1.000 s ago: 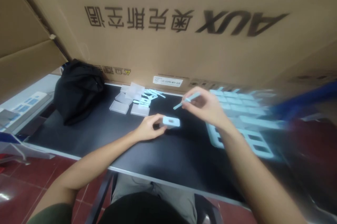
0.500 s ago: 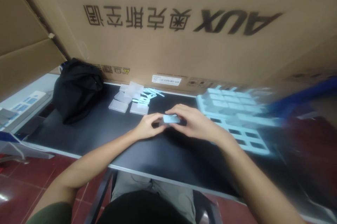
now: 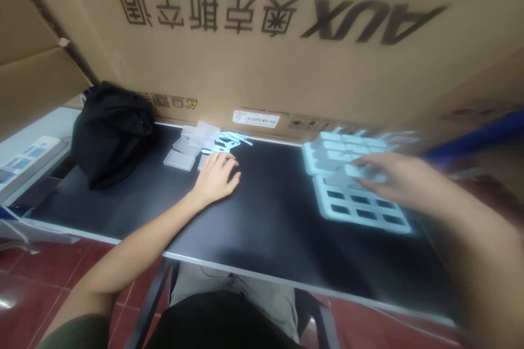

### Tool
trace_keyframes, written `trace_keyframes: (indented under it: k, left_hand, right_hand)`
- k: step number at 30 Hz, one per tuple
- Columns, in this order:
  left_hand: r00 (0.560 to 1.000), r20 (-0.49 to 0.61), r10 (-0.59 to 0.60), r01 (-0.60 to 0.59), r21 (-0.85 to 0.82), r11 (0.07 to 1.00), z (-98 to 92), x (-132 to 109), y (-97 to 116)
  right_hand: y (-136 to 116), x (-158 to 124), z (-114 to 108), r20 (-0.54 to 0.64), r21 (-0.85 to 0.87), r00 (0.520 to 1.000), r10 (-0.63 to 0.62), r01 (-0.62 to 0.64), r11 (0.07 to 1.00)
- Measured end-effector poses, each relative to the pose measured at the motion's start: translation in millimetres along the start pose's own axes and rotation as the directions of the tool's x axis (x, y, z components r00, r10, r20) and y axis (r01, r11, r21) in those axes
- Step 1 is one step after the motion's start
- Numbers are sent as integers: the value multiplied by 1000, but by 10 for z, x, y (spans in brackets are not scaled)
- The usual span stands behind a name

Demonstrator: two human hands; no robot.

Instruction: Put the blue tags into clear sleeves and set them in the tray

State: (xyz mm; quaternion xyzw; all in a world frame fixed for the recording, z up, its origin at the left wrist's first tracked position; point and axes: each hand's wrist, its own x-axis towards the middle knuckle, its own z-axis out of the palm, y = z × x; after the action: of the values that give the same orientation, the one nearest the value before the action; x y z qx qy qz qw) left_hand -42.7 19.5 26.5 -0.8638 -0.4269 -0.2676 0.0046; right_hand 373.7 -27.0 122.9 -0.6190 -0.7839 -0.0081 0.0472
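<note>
On the left, my left hand (image 3: 216,177) lies palm down, its fingers loosely spread and apart. Its fingertips are by a pale translucent box-like piece (image 3: 200,162), which it partly covers, and by a small heap of thin light-blue plastic pieces (image 3: 231,140). To the right, my right hand (image 3: 388,174) is blurred over a light-blue holed tray (image 3: 327,217). Its thumb and fingers close around a small light-blue block (image 3: 373,174) at the tray's upper rows. Several similar blocks (image 3: 335,144) stand just behind it.
More translucent pieces (image 3: 180,159) lie left of the heap. A black cloth bag (image 3: 110,130) rests at the table's left back. A large cardboard box (image 3: 262,76) rises behind the black table (image 3: 262,229). A white power strip (image 3: 35,155) sits at far left.
My hands have parted from the small block they both held in the middle. The right hand has carried it right to the tray; the left has moved left to the translucent pieces.
</note>
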Motion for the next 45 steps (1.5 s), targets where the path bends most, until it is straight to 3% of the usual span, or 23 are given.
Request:
trace_keyframes:
  k: [5, 12, 19, 30, 34, 37, 40, 42, 45]
  left_hand:
    - [998, 41, -58, 53, 108, 993, 21, -22, -50]
    - [996, 90, -24, 22, 27, 999, 21, -29, -85]
    - [995, 80, -67, 58, 118, 991, -96, -39, -137]
    - [984, 174, 44, -64, 107, 992, -162, -36, -159]
    - [971, 225, 84, -107, 90, 990, -213, -30, -176]
    - [962, 251, 104, -122, 56, 991, -237, -25, -193]
    - [956, 273, 112, -119, 9, 993, -248, -22, -196]
    - [954, 283, 101, -95, -34, 995, -256, -21, -187]
    - [966, 243, 87, -36, -204, 978, -267, -14, -168]
  right_hand:
    - [81, -5, 119, 65, -54, 993, 94, -90, 994]
    - [89, -23, 135, 51, -125, 986, 156, -149, 981]
    - [57, -71, 241, -9, -147, 995, 98, -98, 984]
    - [-120, -122, 298, -5, -213, 982, 187, -184, 960]
    - [-117, -140, 265, -3, -165, 995, 101, -100, 981]
    - [-266, -149, 209, -182, -193, 983, 21, -57, 980]
    - [-567, -84, 218, -370, -129, 929, -14, -36, 991]
    - [-800, 33, 295, -391, -20, 917, -75, 73, 997]
    - [-1119, 315, 488, -330, 144, 927, -181, 239, 960]
